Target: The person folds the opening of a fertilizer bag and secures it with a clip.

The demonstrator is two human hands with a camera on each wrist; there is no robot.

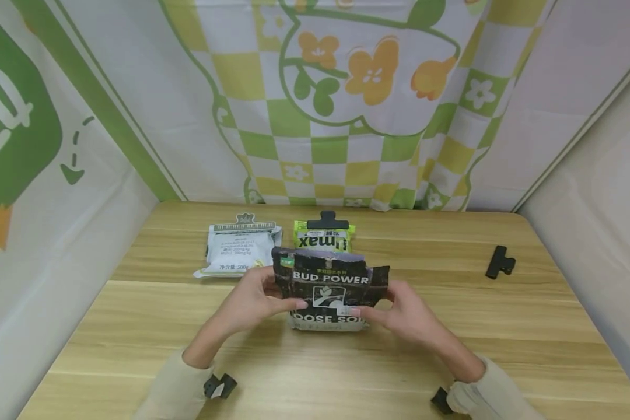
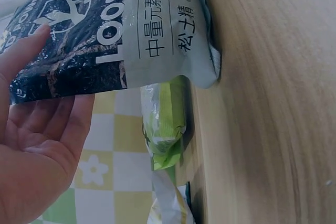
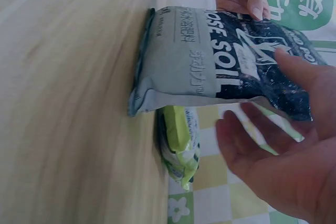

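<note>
A black and grey soil bag (image 1: pixel 329 294), lettered "BUD POWER LOOSE SOIL", stands upright at the middle of the table with its bottom edge down on the wood. The left hand (image 1: pixel 254 300) holds its left side, thumb on the printed front and fingers behind. On the right side, the right hand (image 1: pixel 406 309) has its thumb across the front near a small white label; its other fingers are behind, and the right wrist view shows them (image 3: pixel 252 135) spread and bent around the back. The bag's upper edge looks uneven and folded.
Behind the soil bag lies a bright green bag (image 1: pixel 322 238) with a black clip (image 1: pixel 328 220). Left of it is a white bag (image 1: pixel 236 254) under a piano-key clip (image 1: pixel 245 224). A loose black clip (image 1: pixel 500 262) lies at the right. A patterned curtain (image 1: pixel 341 163) hangs behind the table.
</note>
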